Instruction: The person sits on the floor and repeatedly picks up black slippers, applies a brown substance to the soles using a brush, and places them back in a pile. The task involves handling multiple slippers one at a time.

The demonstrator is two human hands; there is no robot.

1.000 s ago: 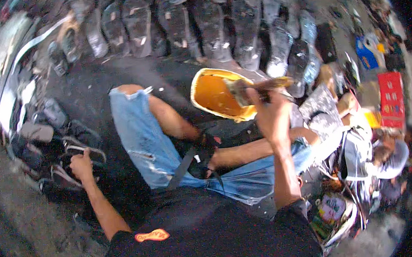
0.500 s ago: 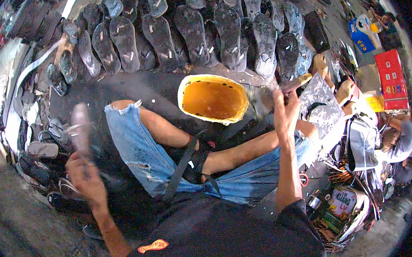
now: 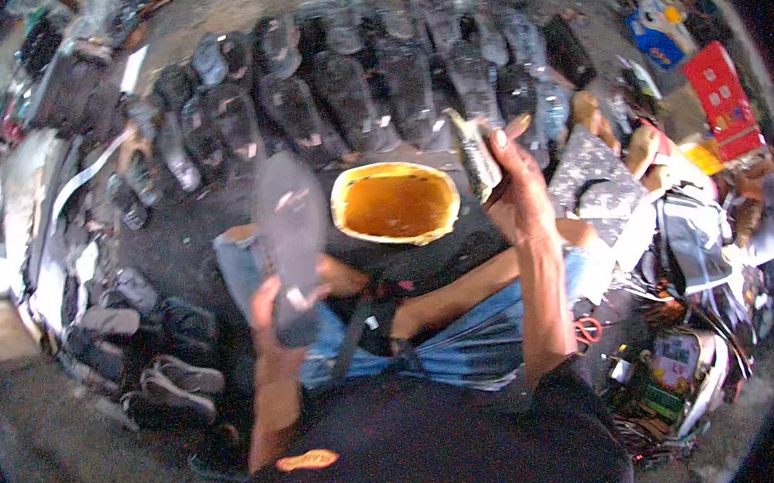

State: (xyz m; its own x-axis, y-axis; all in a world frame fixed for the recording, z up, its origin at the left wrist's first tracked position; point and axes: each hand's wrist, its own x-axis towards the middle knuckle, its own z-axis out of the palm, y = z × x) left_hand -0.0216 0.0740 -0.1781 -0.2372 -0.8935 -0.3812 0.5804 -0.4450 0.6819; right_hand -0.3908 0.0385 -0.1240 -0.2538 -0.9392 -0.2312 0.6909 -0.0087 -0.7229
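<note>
My left hand (image 3: 275, 319) grips a dark shoe sole (image 3: 290, 223) by its lower end and holds it upright over my left knee. My right hand (image 3: 518, 196) is raised to the right of a yellow tub of brownish glue (image 3: 395, 203) and is closed on a glue-caked brush (image 3: 473, 151) that points up and left. The tub sits on the ground just beyond my crossed legs in torn blue jeans (image 3: 458, 351). A black sandal (image 3: 371, 322) is on my foot between the knees.
Several dark soles (image 3: 363, 85) lie in rows on the ground beyond the tub. A pile of shoes (image 3: 151, 357) is at my left. Bags, small cans, red scissors (image 3: 586, 329) and a red box (image 3: 723, 97) crowd the right side.
My left hand has lifted a sole from the pile at my left and brought it in front of me. My right hand with the brush has moved away from the tub to the right.
</note>
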